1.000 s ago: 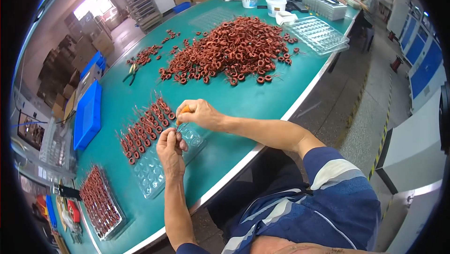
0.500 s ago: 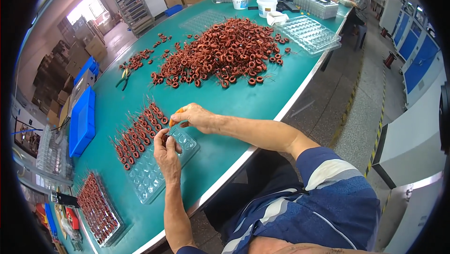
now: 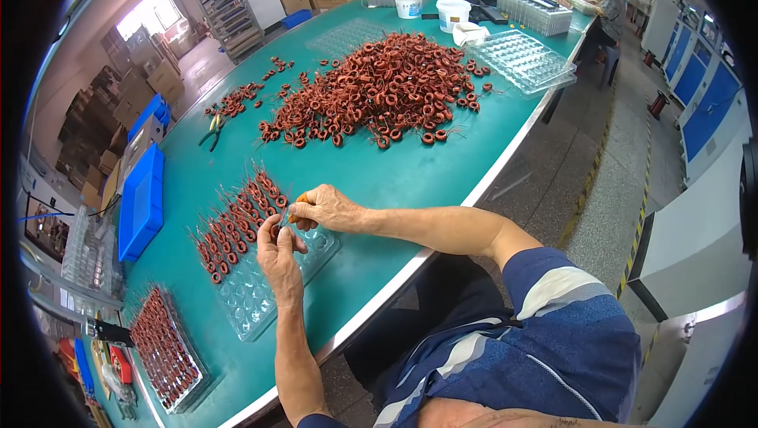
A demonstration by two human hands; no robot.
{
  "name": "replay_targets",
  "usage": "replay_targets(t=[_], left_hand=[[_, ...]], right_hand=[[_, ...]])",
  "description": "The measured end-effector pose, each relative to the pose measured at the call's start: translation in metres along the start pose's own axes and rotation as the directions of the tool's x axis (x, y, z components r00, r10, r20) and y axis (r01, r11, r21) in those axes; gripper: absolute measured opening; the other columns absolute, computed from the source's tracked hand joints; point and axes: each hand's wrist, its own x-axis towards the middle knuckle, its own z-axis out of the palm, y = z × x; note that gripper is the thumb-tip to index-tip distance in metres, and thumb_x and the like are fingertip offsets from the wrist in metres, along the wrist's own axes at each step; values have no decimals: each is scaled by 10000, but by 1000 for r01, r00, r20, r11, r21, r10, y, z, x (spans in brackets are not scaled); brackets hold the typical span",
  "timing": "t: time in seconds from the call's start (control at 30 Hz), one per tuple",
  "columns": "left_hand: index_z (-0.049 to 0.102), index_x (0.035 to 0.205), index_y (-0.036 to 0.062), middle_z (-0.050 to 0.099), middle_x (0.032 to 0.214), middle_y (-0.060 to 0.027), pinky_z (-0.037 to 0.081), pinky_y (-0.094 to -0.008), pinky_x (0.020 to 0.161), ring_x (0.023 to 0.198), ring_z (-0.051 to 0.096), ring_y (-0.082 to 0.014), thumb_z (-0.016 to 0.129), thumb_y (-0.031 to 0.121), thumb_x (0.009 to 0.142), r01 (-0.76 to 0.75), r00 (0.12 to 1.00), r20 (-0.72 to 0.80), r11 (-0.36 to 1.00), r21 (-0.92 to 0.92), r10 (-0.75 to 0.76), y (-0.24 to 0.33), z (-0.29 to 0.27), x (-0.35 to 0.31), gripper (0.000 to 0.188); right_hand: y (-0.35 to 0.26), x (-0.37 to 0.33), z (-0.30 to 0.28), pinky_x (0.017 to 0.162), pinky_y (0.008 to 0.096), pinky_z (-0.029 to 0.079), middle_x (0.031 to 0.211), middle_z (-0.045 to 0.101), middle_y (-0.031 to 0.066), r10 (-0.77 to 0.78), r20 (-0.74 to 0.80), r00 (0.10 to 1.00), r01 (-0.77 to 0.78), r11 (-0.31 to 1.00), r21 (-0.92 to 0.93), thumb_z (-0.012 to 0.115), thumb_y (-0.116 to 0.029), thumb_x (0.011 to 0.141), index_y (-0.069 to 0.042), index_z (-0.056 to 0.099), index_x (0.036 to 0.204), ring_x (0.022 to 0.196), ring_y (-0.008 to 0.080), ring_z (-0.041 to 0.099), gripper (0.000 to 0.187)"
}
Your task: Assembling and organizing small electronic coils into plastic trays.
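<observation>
My right hand (image 3: pixel 335 210) grips a small hand tool (image 3: pixel 298 204) with an orange handle and a thin metal end that reaches toward my left fingertips. In my left hand (image 3: pixel 281 264), thumb and fingers pinch a dark reddish ring coil (image 3: pixel 275 230), mostly covered by the fingers. Both hands are close together above a clear plastic blister tray (image 3: pixel 246 306) with round pockets. Rows of copper-red ring coils (image 3: pixel 237 223) with upright wire leads fill the tray's far-left part. The pockets nearer me hold no coils.
A large heap of ring coils (image 3: pixel 383 88) lies farther back, with pliers (image 3: pixel 212 133) to its left. A filled tray (image 3: pixel 167 349) sits at the near left, a blue bin (image 3: pixel 142 205) beyond it. Stacked clear trays (image 3: pixel 525 61) and white tubs (image 3: pixel 452 13) stand at the back.
My right hand has lowered slightly and turned, and the orange handle now lies farther right and more slanted. The left hand keeps its pinch in nearly the same place.
</observation>
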Motion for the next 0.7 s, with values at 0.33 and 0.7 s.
replay_targets(t=[0.33, 0.7], left_hand=[[509, 1124, -14, 499, 757, -20, 423, -227, 535, 586, 506, -91, 508, 93, 951, 41, 997, 63, 999, 27, -43, -7, -8, 0, 204], [498, 1151, -33, 518, 717, -38, 424, -233, 547, 580, 523, -120, 468, 283, 998, 97, 963, 251, 995, 27, -101, -5, -6, 3, 352]], right_hand=[[-6, 3, -9, 521, 244, 427, 708, 623, 41, 36, -62, 997, -32, 997, 66, 637, -358, 879, -27, 651, 961, 626, 101, 555, 341], [2, 9, -17, 493, 216, 401, 688, 587, 21, 220, 31, 975, -218, 927, 305, 711, -242, 838, -35, 624, 880, 574, 80, 509, 228]])
